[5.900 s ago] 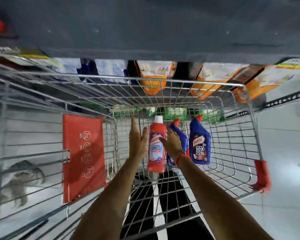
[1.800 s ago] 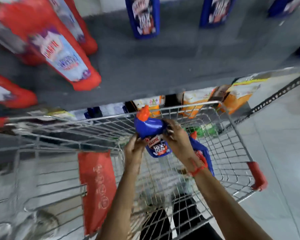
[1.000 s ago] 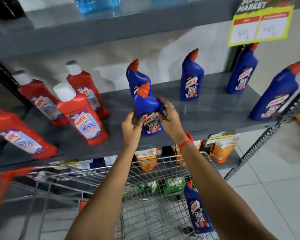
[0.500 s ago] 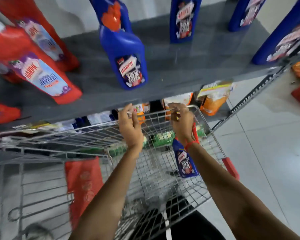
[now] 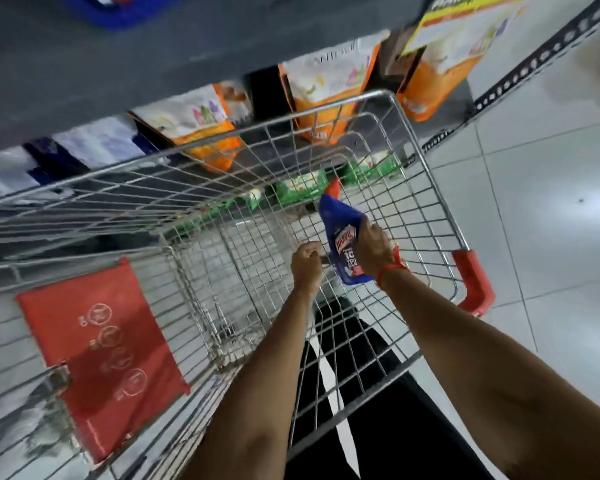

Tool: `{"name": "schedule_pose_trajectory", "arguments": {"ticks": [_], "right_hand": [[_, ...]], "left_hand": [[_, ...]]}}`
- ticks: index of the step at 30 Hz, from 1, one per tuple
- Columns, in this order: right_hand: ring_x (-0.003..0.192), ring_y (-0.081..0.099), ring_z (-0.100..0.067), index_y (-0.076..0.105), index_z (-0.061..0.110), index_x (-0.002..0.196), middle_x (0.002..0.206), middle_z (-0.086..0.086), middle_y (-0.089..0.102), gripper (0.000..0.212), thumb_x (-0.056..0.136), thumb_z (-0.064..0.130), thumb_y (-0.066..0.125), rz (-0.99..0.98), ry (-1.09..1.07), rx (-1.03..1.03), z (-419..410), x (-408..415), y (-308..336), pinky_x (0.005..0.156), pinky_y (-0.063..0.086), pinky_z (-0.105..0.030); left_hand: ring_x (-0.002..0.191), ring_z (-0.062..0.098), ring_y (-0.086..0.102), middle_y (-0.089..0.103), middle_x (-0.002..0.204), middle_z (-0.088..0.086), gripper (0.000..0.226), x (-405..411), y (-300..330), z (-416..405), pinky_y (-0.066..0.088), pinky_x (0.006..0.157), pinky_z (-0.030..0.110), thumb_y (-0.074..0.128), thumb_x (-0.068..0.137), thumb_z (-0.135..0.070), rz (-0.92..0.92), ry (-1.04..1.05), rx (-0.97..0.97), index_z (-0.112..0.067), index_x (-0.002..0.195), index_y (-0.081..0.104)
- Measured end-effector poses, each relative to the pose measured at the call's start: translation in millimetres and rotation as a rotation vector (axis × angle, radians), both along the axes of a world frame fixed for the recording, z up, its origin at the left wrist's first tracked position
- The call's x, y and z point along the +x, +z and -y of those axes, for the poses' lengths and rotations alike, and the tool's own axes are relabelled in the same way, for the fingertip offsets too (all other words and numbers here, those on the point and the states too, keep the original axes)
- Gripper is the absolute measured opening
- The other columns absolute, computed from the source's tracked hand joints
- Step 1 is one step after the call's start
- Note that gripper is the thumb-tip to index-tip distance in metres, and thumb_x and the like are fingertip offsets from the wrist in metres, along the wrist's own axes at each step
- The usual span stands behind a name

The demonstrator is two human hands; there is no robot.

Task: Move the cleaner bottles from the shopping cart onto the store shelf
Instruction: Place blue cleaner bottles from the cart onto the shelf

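Two bare arms reach down into a wire shopping cart (image 5: 426,188) that stands against a grey store shelf (image 5: 118,74). At the far left, a red flap (image 5: 97,355) printed with round symbols hangs on the cart's folding seat section. Moving right, white and blue packets (image 5: 97,142) sit on the lower rack beyond the cart's front rim, then orange and white pouches (image 5: 201,133) beside them, and green packs (image 5: 300,188) show through the mesh lower down. Near the middle, the left hand (image 5: 305,263) is curled into a loose fist just beside the bottle, and I cannot tell whether it touches anything. Right of it, a blue cleaner bottle (image 5: 342,237) with a red cap stands tilted inside the cart, cap pointing away toward the shelf. The right hand (image 5: 373,249) is wrapped round its body, fingers closed over the right side of the label, with a red thread (image 5: 394,266) tied at the wrist. Further right, a red plastic bumper (image 5: 473,284) caps the cart's corner, and pale floor tiles (image 5: 551,209) spread out beyond it.
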State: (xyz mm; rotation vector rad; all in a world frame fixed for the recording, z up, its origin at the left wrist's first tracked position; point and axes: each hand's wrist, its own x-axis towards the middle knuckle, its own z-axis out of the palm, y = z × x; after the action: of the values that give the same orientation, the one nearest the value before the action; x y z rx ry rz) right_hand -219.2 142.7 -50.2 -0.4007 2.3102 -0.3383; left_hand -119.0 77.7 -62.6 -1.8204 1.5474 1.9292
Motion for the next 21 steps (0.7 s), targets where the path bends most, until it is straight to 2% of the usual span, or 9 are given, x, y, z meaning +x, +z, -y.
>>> {"name": "schedule_pose_trajectory", "arguments": {"ticks": [3,6,9,10,12,14,17,19,21], "right_hand": [[0.112,0.052,-0.044,0.031,0.002,0.134,0.12,-0.029,0.054,0.044,0.091,0.01,0.04,0.004,-0.021,0.009,-4,1,-19,0.095,0.045,-0.054],[0.108,0.056,-0.044,0.028,0.005,0.136,0.117,-0.03,0.056,0.049,0.09,0.016,0.042,0.092,-0.114,0.006,-9,-1,-35,0.092,0.048,-0.056],[0.114,0.051,-0.043,0.033,0.003,0.131,0.122,-0.03,0.052,0.048,0.087,0.014,0.049,0.126,-0.142,0.026,-7,-2,-33,0.098,0.044,-0.055],[0.116,0.048,-0.042,0.035,0.001,0.129,0.123,-0.03,0.05,0.046,0.087,0.013,0.051,0.13,-0.125,0.034,-6,-1,-32,0.099,0.043,-0.052],[0.119,0.044,-0.042,0.036,-0.002,0.127,0.125,-0.03,0.046,0.046,0.087,0.014,0.053,0.14,-0.09,0.05,-3,1,-29,0.102,0.04,-0.05],[0.119,0.042,-0.043,0.037,-0.001,0.125,0.125,-0.028,0.045,0.045,0.085,0.014,0.055,0.142,-0.082,0.05,-1,5,-28,0.104,0.038,-0.05],[0.118,0.044,-0.039,0.038,0.002,0.124,0.124,-0.025,0.046,0.048,0.082,0.01,0.059,0.191,-0.095,0.022,-1,8,-23,0.103,0.041,-0.043],[0.116,0.047,-0.036,0.037,0.002,0.125,0.123,-0.023,0.047,0.05,0.081,0.007,0.061,0.217,-0.096,-0.025,-1,10,-17,0.097,0.043,-0.035],[0.115,0.049,-0.034,0.037,0.002,0.125,0.123,-0.023,0.048,0.051,0.081,0.002,0.061,0.235,-0.105,-0.106,1,13,-7,0.093,0.044,-0.033]], "left_hand": [[0.077,0.022,0.053,0.059,0.085,0.011,0.019,-4,-24,-8,0.043,0.069,0.033,0.05,0.075,-0.025,0.007,-0.087,0.129,-0.009,0.082,0.058],[0.061,0.015,0.051,0.062,0.057,-0.006,0.018,-8,-33,-6,0.038,0.057,0.028,0.055,0.078,-0.023,-0.015,-0.036,0.176,-0.016,0.062,0.049],[0.042,0.0,0.056,0.061,0.04,-0.014,0.028,-9,-43,-1,0.047,0.046,0.022,0.055,0.087,-0.016,-0.026,-0.004,0.162,-0.02,0.06,0.048],[0.04,0.0,0.056,0.062,0.043,-0.009,0.028,-10,-42,-1,0.048,0.043,0.02,0.057,0.085,-0.018,-0.029,-0.006,0.149,-0.019,0.059,0.047],[0.047,0.012,0.055,0.059,0.057,0.003,0.028,-11,-40,-5,0.046,0.051,0.027,0.061,0.075,-0.036,-0.01,-0.025,0.093,-0.02,0.057,0.046],[0.055,0.02,0.051,0.054,0.059,0.002,0.032,-6,-39,-10,0.043,0.057,0.031,0.059,0.065,-0.05,0.004,-0.029,0.045,-0.022,0.055,0.046],[0.063,0.018,0.054,0.059,0.068,0.003,0.026,4,-34,-11,0.044,0.061,0.031,0.063,0.078,-0.035,-0.019,-0.001,0.053,-0.019,0.062,0.05],[0.074,0.02,0.06,0.064,0.086,0.011,0.02,12,-32,-9,0.052,0.067,0.034,0.064,0.079,-0.03,-0.062,0.057,0.084,-0.014,0.078,0.054],[0.075,0.015,0.06,0.061,0.092,0.01,0.018,18,-22,-3,0.055,0.061,0.025,0.061,0.082,-0.018,-0.113,0.143,0.121,-0.009,0.093,0.051]]}}
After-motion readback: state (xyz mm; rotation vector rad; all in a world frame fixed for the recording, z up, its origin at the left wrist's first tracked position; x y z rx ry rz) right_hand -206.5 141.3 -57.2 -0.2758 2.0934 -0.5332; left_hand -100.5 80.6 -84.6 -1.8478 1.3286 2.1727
